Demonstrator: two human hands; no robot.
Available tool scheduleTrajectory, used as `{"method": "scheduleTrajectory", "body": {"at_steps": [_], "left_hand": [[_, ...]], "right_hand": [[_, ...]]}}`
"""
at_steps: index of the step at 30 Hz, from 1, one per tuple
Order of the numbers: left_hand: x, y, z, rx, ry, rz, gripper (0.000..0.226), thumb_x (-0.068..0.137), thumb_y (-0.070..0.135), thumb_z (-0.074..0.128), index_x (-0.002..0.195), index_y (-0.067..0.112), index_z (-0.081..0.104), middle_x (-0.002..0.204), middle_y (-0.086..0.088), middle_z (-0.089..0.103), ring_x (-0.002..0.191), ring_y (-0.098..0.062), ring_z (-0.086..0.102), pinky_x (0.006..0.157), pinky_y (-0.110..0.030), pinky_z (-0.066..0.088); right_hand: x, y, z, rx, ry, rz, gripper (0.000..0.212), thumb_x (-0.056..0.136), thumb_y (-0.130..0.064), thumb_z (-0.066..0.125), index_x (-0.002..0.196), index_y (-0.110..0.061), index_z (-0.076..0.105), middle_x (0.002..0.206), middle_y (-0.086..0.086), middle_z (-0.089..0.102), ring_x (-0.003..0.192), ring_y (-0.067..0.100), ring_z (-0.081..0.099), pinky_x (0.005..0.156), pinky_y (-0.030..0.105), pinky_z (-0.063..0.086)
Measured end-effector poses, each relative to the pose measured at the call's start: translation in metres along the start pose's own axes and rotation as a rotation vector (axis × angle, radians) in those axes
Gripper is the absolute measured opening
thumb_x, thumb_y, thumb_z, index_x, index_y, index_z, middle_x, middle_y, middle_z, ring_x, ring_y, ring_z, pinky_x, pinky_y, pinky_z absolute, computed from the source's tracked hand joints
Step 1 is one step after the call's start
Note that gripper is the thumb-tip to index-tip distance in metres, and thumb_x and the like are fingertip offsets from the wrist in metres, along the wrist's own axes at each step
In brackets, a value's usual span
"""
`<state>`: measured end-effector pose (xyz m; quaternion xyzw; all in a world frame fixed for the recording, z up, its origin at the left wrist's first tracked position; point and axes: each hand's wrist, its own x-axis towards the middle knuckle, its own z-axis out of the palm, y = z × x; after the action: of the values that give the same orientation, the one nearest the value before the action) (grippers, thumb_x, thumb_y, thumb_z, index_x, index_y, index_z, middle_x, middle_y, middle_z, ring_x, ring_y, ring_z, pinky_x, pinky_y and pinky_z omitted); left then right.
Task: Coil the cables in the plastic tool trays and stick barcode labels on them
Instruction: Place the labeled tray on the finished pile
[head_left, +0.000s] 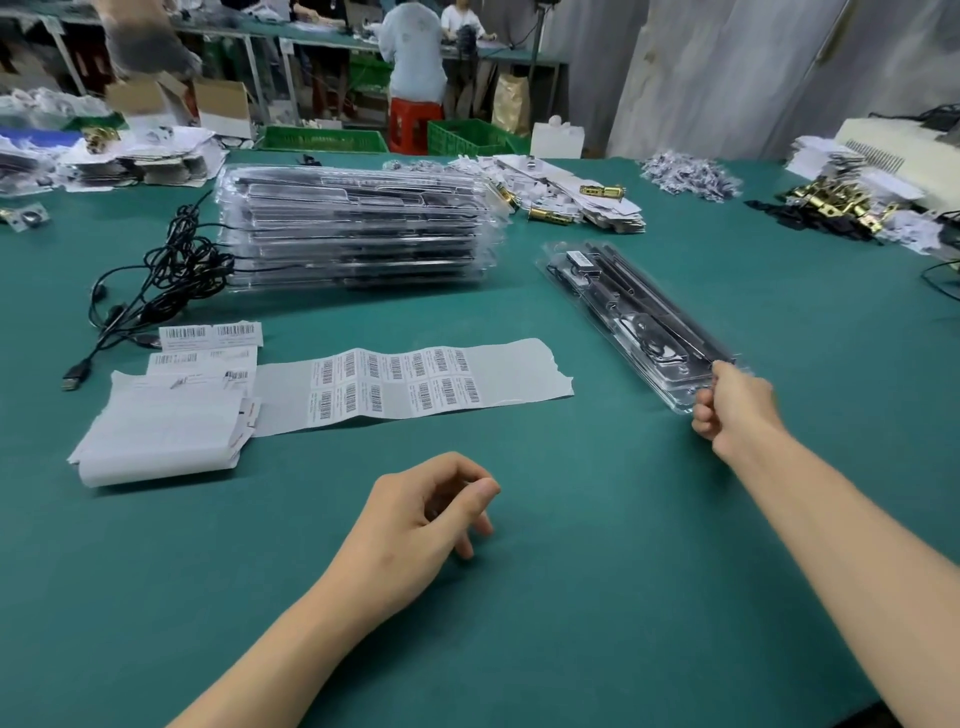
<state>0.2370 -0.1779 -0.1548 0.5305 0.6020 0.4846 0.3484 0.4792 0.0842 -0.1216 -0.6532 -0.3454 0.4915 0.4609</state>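
Note:
A clear plastic tool tray (631, 317) with black tools and a coiled cable inside lies slanted on the green table at the right. My right hand (732, 408) pinches its near end. My left hand (426, 514) rests near the table's middle with loosely curled fingers, holding nothing. A strip of barcode labels (410, 382) lies flat ahead of it, running out of a folded pile of label backing (166, 426). Further back stands a stack of clear trays (358, 228), with a tangle of loose black cables (166, 280) hanging out on its left.
Heaps of white cards and brass parts (561, 197) lie along the far edge, and more brass parts (836, 200) at the far right. Green crates (322, 139) and people at another bench are beyond the table.

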Motion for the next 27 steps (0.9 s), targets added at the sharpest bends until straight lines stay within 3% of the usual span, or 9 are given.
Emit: {"method": "scheduleTrajectory", "body": {"at_steps": [2,5,10,13,14,17,20,23,27], "left_hand": [[0.001,0.000,0.000,0.002,0.001,-0.001,0.031,0.091,0.057,0.055,0.100,0.030,0.067,0.081,0.004,0.074,0.062,-0.016,0.069,0.060,-0.015,0.046],[0.001,0.001,0.001,-0.003,0.016,0.000,0.032,0.091,0.058,0.055,0.100,0.030,0.067,0.082,0.002,0.075,0.062,-0.017,0.069,0.059,-0.016,0.047],[0.005,0.007,-0.003,-0.053,0.118,0.014,0.028,0.089,0.055,0.059,0.103,0.032,0.067,0.086,0.001,0.074,0.067,-0.018,0.069,0.057,-0.030,0.052],[0.022,0.023,-0.020,0.027,0.246,0.071,0.025,0.087,0.053,0.061,0.105,0.036,0.067,0.093,0.005,0.073,0.078,-0.016,0.071,0.068,-0.040,0.055],[0.031,0.030,-0.029,0.069,0.281,0.101,0.023,0.087,0.052,0.061,0.104,0.037,0.066,0.096,0.009,0.073,0.081,-0.014,0.071,0.070,-0.037,0.056],[0.074,0.048,-0.067,0.300,0.399,0.194,0.013,0.092,0.043,0.063,0.104,0.036,0.065,0.102,0.014,0.070,0.089,-0.004,0.066,0.071,-0.016,0.051],[0.132,0.056,-0.106,0.544,0.499,0.173,0.019,0.097,0.026,0.067,0.113,0.018,0.064,0.113,-0.001,0.063,0.096,-0.007,0.061,0.081,-0.007,0.044],[0.187,0.052,-0.135,0.855,0.510,0.081,0.031,0.096,0.026,0.066,0.123,0.011,0.060,0.125,-0.011,0.052,0.121,-0.028,0.049,0.106,-0.031,0.040],[0.236,0.042,-0.164,1.140,0.465,0.054,0.046,0.097,0.028,0.065,0.137,0.013,0.049,0.139,-0.016,0.041,0.133,-0.036,0.035,0.113,-0.045,0.032]], "right_hand": [[-0.023,0.005,0.018,0.008,-0.009,-0.147,0.025,0.095,-0.020,0.051,0.072,-0.021,0.040,0.055,-0.003,0.040,0.035,0.012,0.028,0.036,0.016,0.020],[-0.062,0.015,0.059,0.008,-0.123,-0.374,0.032,0.095,-0.026,0.053,0.068,-0.020,0.038,0.050,-0.010,0.038,0.046,0.015,0.031,0.044,0.027,0.027],[-0.108,0.040,0.116,-0.173,-0.102,-0.730,0.032,0.099,-0.033,0.055,0.071,-0.020,0.045,0.062,-0.010,0.049,0.063,0.010,0.044,0.062,0.037,0.035],[-0.114,0.057,0.133,-0.358,-0.210,-0.967,0.023,0.101,-0.032,0.059,0.082,-0.018,0.058,0.083,-0.008,0.059,0.088,0.018,0.051,0.079,0.035,0.041],[-0.113,0.060,0.135,-0.420,-0.269,-1.018,0.020,0.100,-0.032,0.061,0.087,-0.017,0.062,0.090,-0.005,0.061,0.094,0.019,0.052,0.085,0.034,0.042],[-0.110,0.062,0.137,-0.529,-0.393,-1.087,0.022,0.099,-0.036,0.063,0.106,-0.016,0.069,0.108,-0.002,0.064,0.111,0.020,0.054,0.099,0.038,0.042],[-0.110,0.063,0.138,-0.641,-0.524,-1.056,0.037,0.101,-0.043,0.058,0.127,-0.018,0.068,0.134,0.001,0.061,0.140,0.019,0.043,0.117,0.038,0.031],[-0.109,0.064,0.138,-0.720,-0.639,-1.003,0.045,0.103,-0.049,0.050,0.137,-0.023,0.064,0.153,-0.001,0.050,0.152,0.015,0.026,0.124,0.030,0.016],[-0.108,0.064,0.139,-0.703,-0.671,-0.976,0.048,0.104,-0.052,0.047,0.138,-0.023,0.062,0.154,-0.004,0.049,0.153,0.011,0.023,0.126,0.032,0.014]]}}
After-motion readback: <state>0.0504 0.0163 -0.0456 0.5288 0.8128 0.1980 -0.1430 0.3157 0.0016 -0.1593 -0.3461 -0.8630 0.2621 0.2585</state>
